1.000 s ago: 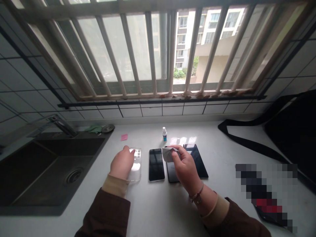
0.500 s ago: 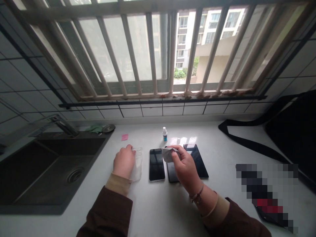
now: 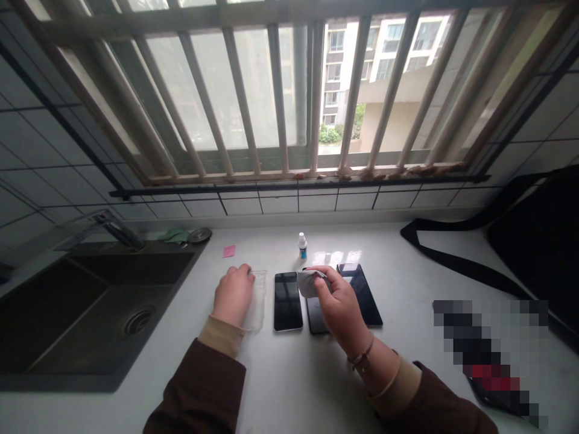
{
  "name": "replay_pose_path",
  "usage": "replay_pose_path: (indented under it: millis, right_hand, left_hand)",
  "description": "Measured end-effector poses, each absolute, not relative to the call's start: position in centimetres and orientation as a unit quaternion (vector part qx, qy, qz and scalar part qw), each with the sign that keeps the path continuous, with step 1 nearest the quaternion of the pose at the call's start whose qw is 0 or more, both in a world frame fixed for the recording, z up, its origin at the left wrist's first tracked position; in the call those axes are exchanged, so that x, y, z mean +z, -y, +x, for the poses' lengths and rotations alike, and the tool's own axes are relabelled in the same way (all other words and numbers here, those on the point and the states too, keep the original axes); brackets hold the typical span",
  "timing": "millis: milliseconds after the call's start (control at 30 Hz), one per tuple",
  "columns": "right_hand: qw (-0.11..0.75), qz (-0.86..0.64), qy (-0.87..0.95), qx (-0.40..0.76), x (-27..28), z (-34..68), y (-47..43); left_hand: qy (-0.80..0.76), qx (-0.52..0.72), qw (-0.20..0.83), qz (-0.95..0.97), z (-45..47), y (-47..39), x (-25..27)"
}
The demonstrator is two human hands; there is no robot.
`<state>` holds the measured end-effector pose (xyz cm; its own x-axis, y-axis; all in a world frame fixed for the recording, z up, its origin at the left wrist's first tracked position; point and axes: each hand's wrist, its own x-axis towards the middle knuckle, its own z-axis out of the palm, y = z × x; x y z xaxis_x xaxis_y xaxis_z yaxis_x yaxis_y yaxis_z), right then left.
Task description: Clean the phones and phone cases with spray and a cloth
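My left hand (image 3: 233,295) is closed on the left edge of a clear phone case (image 3: 259,307) lying on the counter; its fingertips are partly hidden. Just right of the case lies a smartphone (image 3: 288,301), dark screen up. A folded grey cloth (image 3: 310,283) is pinched between thumb and fingers of my right hand (image 3: 337,301). That hand is over a black tablet (image 3: 364,298) and hides its middle, so I cannot tell whether it is one device or two. Behind the phone stands a small white bottle (image 3: 303,248) with a blue label.
On the left is a dark sink (image 3: 104,319) with a faucet (image 3: 120,229), a green cloth (image 3: 174,235) and a metal strainer (image 3: 199,235). A pink sticky note (image 3: 229,251) lies behind my left hand. A black bag (image 3: 538,235) with its strap (image 3: 470,262) rests at right, near a blurred-out object (image 3: 488,355).
My left hand has slid the clear case slightly right, closer to the phone. My right hand with the cloth has hardly moved.
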<state>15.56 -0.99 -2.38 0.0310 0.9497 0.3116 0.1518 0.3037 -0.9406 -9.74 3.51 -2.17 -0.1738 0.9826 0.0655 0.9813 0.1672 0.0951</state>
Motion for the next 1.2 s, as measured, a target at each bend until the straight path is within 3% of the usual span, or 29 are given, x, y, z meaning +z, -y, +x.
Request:
replay_pose_path:
  millis: [300, 567, 867, 1200]
  right_hand:
    - [0.575, -0.475, 0.573, 0.34, -1.7, 15.9, 1.1]
    - [0.605, -0.491, 0.541, 0.315, -1.9, 16.4, 0.8]
    - [0.613, -0.481, 0.539, 0.32, -1.3, 16.5, 1.0]
    - [0.605, -0.489, 0.544, 0.315, -1.5, 16.5, 1.0]
  left_hand:
    - [-0.765, 0.072, -0.048, 0.638, -6.5, -2.1, 0.3]
    - [-0.721, 0.017, -0.028, 0.692, -0.4, 1.7, 2.1]
    - [-0.651, -0.051, 0.087, 0.752, -3.9, 5.6, 2.4]
    - [-0.622, -0.031, 0.111, 0.774, -8.8, 6.5, 1.5]
